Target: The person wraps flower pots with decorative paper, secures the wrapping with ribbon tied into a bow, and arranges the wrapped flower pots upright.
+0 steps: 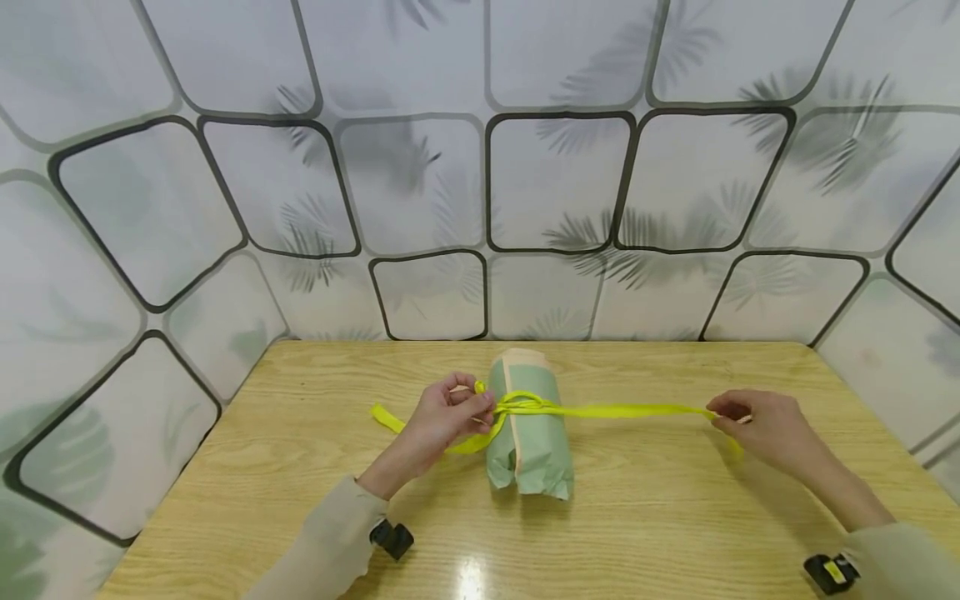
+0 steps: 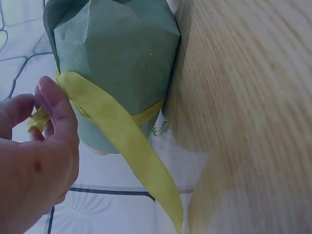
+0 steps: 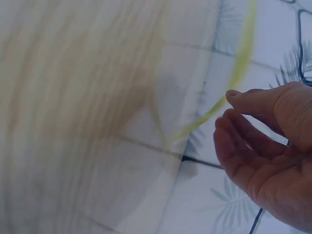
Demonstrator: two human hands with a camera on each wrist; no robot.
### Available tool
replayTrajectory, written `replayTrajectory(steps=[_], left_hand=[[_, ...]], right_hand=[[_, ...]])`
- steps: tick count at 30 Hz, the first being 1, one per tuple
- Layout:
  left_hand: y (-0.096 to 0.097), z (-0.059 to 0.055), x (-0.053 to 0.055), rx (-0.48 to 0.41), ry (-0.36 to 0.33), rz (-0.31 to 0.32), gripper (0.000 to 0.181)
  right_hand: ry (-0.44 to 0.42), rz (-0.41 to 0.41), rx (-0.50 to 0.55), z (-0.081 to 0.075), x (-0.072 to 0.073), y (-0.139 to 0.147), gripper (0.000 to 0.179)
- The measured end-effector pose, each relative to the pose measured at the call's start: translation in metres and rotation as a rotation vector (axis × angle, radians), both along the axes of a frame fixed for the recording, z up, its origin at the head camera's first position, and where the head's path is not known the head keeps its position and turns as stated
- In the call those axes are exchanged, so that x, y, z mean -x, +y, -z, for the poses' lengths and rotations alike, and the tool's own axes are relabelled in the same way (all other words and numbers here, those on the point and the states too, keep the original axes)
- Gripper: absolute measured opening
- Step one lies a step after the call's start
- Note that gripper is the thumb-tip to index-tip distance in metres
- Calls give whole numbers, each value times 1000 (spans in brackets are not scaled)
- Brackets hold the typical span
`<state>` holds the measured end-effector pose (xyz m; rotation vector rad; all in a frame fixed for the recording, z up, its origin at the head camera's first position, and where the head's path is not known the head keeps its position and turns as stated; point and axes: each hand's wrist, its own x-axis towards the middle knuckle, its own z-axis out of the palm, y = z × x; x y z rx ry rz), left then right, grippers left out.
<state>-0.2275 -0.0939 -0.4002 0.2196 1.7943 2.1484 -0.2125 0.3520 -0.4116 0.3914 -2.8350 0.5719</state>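
A green paper-wrapped bundle [image 1: 536,450] with a peach edge lies on the table, a yellow ribbon [image 1: 622,411] tied round its middle. At the bundle's left side my left hand [image 1: 450,414] pinches a part of the ribbon close to the knot. A loose ribbon tail [image 2: 131,146] hangs below that hand in the left wrist view. Well to the right, my right hand [image 1: 768,429] pinches the other ribbon end between thumb and fingertips. Between bundle and right hand the ribbon runs straight, and a short end dangles past the fingers [image 3: 234,146] in the right wrist view.
The wooden table [image 1: 300,492] has a back edge that meets a patterned curtain [image 1: 555,183] with dark outlined squares and leaf prints. Dark small devices are strapped at both wrists, one at the left sleeve [image 1: 392,539], one at the right.
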Motion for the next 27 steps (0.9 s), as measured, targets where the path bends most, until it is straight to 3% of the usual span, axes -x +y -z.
replayTrajectory(steps=[5, 9, 13, 20, 27], left_hand=[[2, 0, 2, 95, 103, -42, 20], [4, -2, 2, 173, 193, -41, 23], [8, -4, 2, 281, 285, -17, 28], [17, -8, 2, 598, 431, -20, 24], [20, -10, 2, 623, 451, -41, 17]], right_hand=[[135, -121, 77, -9, -2, -40, 18], [231, -320, 212, -19, -4, -89, 24], [244, -475, 299, -26, -2, -132, 26], [246, -573, 330, -20, 5, -171, 22], [270, -585, 331, -16, 7, -182, 18]])
